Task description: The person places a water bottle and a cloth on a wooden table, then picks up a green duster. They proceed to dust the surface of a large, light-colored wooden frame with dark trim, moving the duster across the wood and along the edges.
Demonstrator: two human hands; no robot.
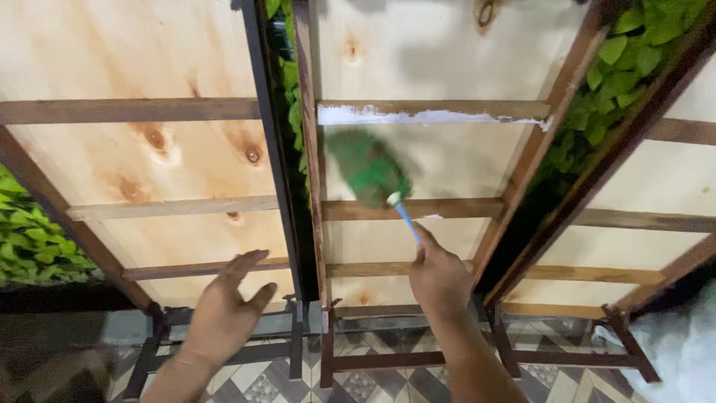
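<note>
White paint covers only one crossbar (patchily); the right hand pinches a seemingly green, blurred roller, the left hand spread; other bars look bare.

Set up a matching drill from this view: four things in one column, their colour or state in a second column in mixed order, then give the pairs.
Things:
1. right hand
2. left hand
3. brush head
4. top crossbar of the middle panel

States:
A. open, fingers spread, holding nothing
B. streaked with white paint
C. gripping a thin blue handle
D. green and blurred

Pairs: 1-C, 2-A, 3-D, 4-B
</note>
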